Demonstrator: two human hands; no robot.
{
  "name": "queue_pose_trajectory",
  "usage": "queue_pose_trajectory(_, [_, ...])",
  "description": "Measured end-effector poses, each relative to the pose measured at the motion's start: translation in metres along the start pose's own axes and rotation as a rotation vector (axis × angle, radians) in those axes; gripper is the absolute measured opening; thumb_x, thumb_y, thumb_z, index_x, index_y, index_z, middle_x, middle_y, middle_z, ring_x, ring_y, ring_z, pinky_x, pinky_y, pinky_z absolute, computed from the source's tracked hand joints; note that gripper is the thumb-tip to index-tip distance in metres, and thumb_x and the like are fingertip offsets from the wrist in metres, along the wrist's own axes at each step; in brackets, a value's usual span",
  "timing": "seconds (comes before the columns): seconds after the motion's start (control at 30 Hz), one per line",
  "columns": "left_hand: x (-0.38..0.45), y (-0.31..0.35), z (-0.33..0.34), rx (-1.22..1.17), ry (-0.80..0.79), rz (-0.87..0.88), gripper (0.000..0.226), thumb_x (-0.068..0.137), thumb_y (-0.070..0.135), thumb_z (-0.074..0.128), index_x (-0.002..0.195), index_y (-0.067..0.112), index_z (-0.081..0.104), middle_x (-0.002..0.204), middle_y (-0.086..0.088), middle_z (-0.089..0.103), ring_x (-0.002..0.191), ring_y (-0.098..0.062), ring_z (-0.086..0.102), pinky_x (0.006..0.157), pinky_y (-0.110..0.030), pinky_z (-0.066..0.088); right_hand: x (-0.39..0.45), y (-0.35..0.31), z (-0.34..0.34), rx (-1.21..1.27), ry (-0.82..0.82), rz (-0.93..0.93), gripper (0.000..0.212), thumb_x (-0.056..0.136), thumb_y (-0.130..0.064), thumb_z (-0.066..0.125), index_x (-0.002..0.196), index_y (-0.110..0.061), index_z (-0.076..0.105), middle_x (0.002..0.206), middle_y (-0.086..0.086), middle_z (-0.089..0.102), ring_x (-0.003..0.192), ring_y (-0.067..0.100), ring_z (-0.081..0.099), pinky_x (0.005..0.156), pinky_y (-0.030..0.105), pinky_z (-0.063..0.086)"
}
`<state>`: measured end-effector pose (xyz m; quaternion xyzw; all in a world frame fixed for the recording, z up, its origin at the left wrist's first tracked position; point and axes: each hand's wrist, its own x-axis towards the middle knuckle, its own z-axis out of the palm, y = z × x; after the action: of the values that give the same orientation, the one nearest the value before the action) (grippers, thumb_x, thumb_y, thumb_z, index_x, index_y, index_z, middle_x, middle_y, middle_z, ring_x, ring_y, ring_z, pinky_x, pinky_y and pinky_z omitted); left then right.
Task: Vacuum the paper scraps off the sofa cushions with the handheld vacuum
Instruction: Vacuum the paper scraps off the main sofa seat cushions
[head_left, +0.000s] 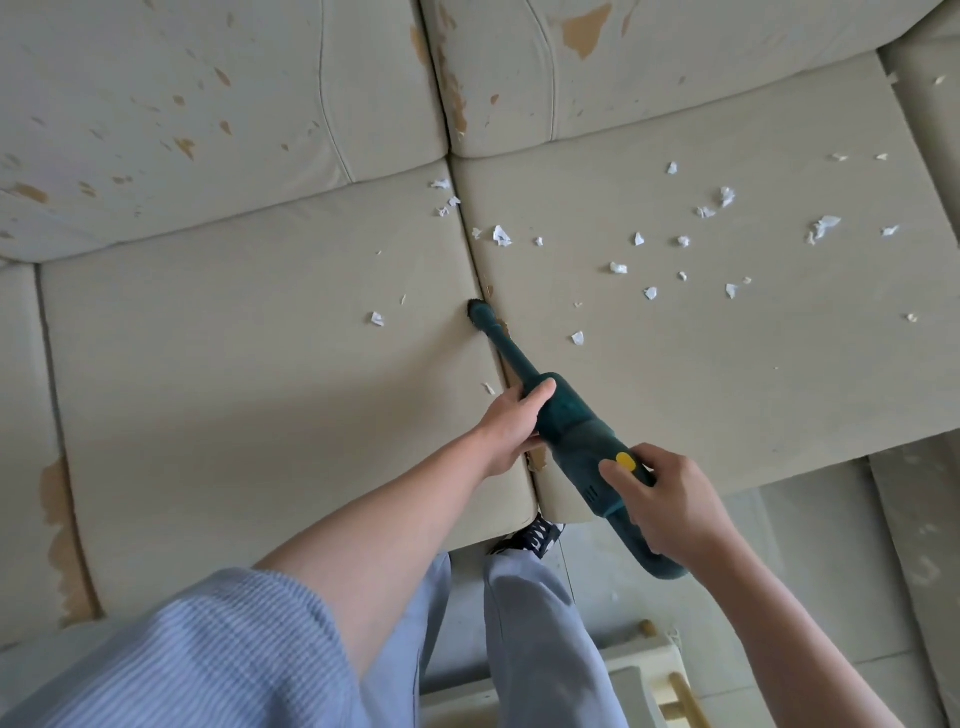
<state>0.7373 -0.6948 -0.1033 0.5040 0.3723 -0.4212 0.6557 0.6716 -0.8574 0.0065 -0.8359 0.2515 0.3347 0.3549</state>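
Worn beige sofa seat cushions (249, 395): my dark-green handheld vacuum (566, 423) lies over their seam, brush nozzle (479, 313) touching it. My left hand (511, 423) grasps the barrel, my right hand (667, 501) grasps the handle, thumb beside the yellow button (626, 460). White paper scraps (675, 244) litter the right cushion.

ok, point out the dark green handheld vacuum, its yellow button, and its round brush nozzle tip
dark green handheld vacuum (571, 421), head view, on the body.
yellow button (626, 461), head view, on its middle.
round brush nozzle tip (477, 312), head view, on the bristled end at the cushion seam.
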Motion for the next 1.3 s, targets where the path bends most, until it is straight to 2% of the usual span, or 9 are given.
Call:
queue_pose_trajectory(0.2, [0.006,0.016,-0.001,0.032,-0.024,-0.006,0.030,0.104,0.038,0.058,0.125,0.017,0.058,0.118,-0.004,0.069,0.107,-0.019,0.069,0.090,-0.034,0.059,0.012,-0.010,-0.004,0.013,-0.021,0.002,0.032,0.092,-0.032,0.061,0.076,-0.004,0.056,0.055,0.007,0.053,0.040,0.020,0.041,0.052,0.030,0.039])
queue_pose_trajectory(0.4, [-0.010,-0.015,0.001,0.059,-0.081,-0.097,0.037,0.103,0.037,0.061,0.130,0.012,0.059,0.126,-0.010,0.069,0.110,-0.023,0.068,0.094,-0.038,0.059,-0.017,0.009,-0.023,0.028,-0.136,0.073,0.036,0.094,-0.030,0.059,0.077,0.001,0.051,0.039,0.002,0.049,0.033,0.022,0.038,0.055,0.035,0.041])
queue_pose_trajectory(0.5, [-0.020,-0.024,0.007,0.071,-0.112,-0.132,0.039,0.102,0.038,0.062,0.130,0.010,0.059,0.122,-0.009,0.070,0.106,-0.023,0.068,0.092,-0.036,0.059,-0.031,0.016,-0.037,0.004,-0.157,0.083,0.034,0.095,-0.030,0.060,0.077,-0.002,0.055,0.039,-0.001,0.049,0.033,0.022,0.039,0.054,0.033,0.041])
queue_pose_trajectory(0.67, [-0.037,-0.043,0.019,0.092,-0.134,-0.173,0.048,0.101,0.042,0.064,0.133,0.007,0.058,0.118,-0.009,0.070,0.099,-0.022,0.070,0.077,-0.029,0.060,-0.045,0.022,-0.059,-0.046,-0.221,0.132,0.032,0.095,-0.029,0.059,0.086,0.003,0.060,0.042,0.003,0.052,0.035,0.022,0.040,0.048,0.026,0.038])
queue_pose_trajectory(0.77, [-0.042,-0.058,0.020,0.057,-0.148,-0.219,0.041,0.101,0.041,0.063,0.128,0.009,0.060,0.121,-0.010,0.071,0.105,-0.025,0.072,0.089,-0.035,0.060,-0.047,0.024,-0.060,-0.076,-0.272,0.161,0.032,0.094,-0.028,0.058,0.088,0.004,0.060,0.044,0.003,0.053,0.034,0.022,0.039,0.043,0.023,0.037])
queue_pose_trajectory(0.83, [-0.043,-0.063,0.018,0.033,-0.144,-0.218,0.035,0.102,0.039,0.063,0.122,0.011,0.062,0.115,-0.007,0.072,0.103,-0.024,0.071,0.089,-0.035,0.060,-0.048,0.025,-0.059,-0.080,-0.280,0.164,0.031,0.094,-0.027,0.057,0.087,0.003,0.061,0.043,0.002,0.052,0.033,0.021,0.039,0.043,0.022,0.037])
queue_pose_trajectory(1.1, [-0.043,-0.038,-0.016,-0.004,-0.053,-0.138,0.042,0.099,0.036,0.068,0.128,0.007,0.064,0.115,-0.008,0.073,0.104,-0.022,0.072,0.078,-0.030,0.062,-0.039,0.004,-0.037,-0.088,-0.241,0.070,0.029,0.092,-0.030,0.060,0.076,-0.005,0.058,0.040,-0.002,0.051,0.033,0.021,0.039,0.051,0.031,0.041])
queue_pose_trajectory(1.2, [-0.046,-0.021,-0.041,-0.057,-0.026,-0.106,0.035,0.100,0.035,0.065,0.125,0.010,0.067,0.120,-0.007,0.073,0.108,-0.023,0.072,0.090,-0.034,0.061,-0.028,-0.021,-0.021,-0.103,-0.256,0.011,0.026,0.093,-0.031,0.061,0.074,-0.013,0.056,0.050,0.000,0.057,0.031,0.014,0.042,0.049,0.027,0.041])
queue_pose_trajectory(1.3, [-0.045,-0.002,-0.067,-0.083,-0.007,-0.053,0.037,0.101,0.036,0.061,0.129,0.012,0.066,0.124,-0.007,0.071,0.117,-0.026,0.069,0.097,-0.037,0.058,-0.018,-0.047,-0.005,-0.141,-0.252,-0.067,0.027,0.092,-0.032,0.062,0.082,-0.007,0.060,0.061,0.004,0.057,0.040,0.011,0.042,0.054,0.030,0.039])
